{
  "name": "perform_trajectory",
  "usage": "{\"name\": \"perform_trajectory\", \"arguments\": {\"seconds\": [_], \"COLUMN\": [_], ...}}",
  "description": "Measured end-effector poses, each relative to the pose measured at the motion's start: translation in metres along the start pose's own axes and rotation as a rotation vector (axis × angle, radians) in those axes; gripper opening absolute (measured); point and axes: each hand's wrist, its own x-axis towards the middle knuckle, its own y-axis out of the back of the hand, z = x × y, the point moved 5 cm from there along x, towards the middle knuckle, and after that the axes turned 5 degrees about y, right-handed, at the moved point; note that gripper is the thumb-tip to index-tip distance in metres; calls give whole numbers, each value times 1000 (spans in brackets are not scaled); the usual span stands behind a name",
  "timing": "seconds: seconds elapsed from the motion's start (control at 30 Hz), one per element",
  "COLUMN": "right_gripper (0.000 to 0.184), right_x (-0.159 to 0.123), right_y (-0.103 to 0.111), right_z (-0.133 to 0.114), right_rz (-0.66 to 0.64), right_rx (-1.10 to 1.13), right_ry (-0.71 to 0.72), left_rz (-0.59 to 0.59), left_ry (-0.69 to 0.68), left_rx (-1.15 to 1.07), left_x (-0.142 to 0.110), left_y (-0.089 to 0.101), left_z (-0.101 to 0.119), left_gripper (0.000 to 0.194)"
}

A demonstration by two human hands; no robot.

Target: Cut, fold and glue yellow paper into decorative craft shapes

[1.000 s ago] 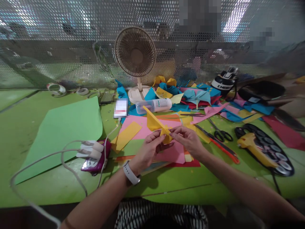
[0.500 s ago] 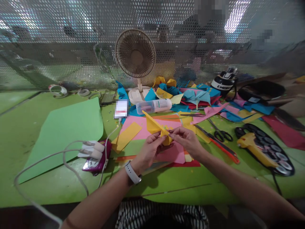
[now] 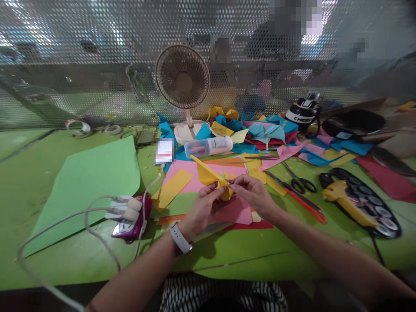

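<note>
A folded piece of yellow paper [image 3: 208, 173] with a long pointed flap is held between both hands, above a stack of coloured sheets. My left hand [image 3: 204, 203], with a white watch [image 3: 180, 238] on its wrist, pinches the paper's lower part from the left. From the right, my right hand [image 3: 251, 190] is closed with its fingertips on the same paper's right side. Beneath them lie pink paper [image 3: 238, 212] and other sheets. A flat yellow strip [image 3: 173, 188] rests to the left of the hands.
Black scissors [image 3: 302, 184], an orange-handled cutter [image 3: 307, 206] and a yellow glue gun [image 3: 349, 201] lie at right. A clear bottle [image 3: 209, 146] and a fan [image 3: 183, 80] stand behind. Plugs and cables on a purple power strip [image 3: 138, 221] and a green sheet [image 3: 94, 173] occupy the left.
Both hands keep their hold on the yellow paper and have barely shifted. The whole view has moved slightly.
</note>
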Motion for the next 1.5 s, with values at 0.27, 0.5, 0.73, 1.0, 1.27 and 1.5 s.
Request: {"name": "perform_trajectory", "arguments": {"seconds": [0.27, 0.5, 0.73, 1.0, 1.27, 1.5], "right_gripper": [24, 22, 22, 16, 10, 9], "right_x": [0, 0, 0, 0, -1, -2], "right_y": [-1, -2, -3, -2, -4, -4], "right_z": [-1, 1, 0, 3, 6, 7], "right_rz": [23, 13, 4, -14, -14, -14], "right_rx": [-9, -27, -11, -61, -76, -84], "right_ry": [6, 16, 19, 67, 95, 105], "left_rz": [16, 1, 21, 41, 73, 50], "left_ry": [16, 14, 11, -8, -91, -105], "left_rx": [-2, -13, -21, -25, 19, 32], "left_x": [-1, 0, 1, 2, 5, 7], "left_y": [-1, 0, 2, 3, 4, 7], "left_z": [0, -2, -3, -5, -4, -8], "left_gripper": [22, 22, 21, 22, 21, 18]}}
